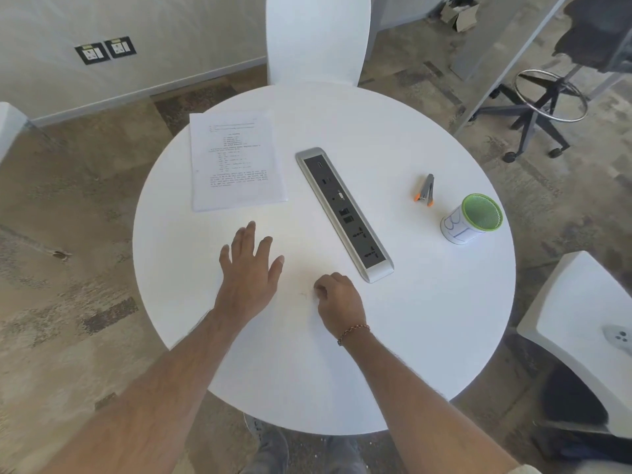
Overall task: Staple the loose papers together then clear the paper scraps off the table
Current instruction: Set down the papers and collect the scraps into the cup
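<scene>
The papers [236, 160] are sitting as a neat stack on the far left part of the round white table [427, 319], and the stapler [425, 188] is lying way over on the right, just beside a green-rimmed cup [472, 218], with the power strip [343, 213] running between them. The left hand [251, 268] is resting flat with its grip spread wide and empty, near the stack but not touching it. The right hand [337, 302] is curling into a tight closed grip on the table next to it, can't tell if anything's inside.
</scene>
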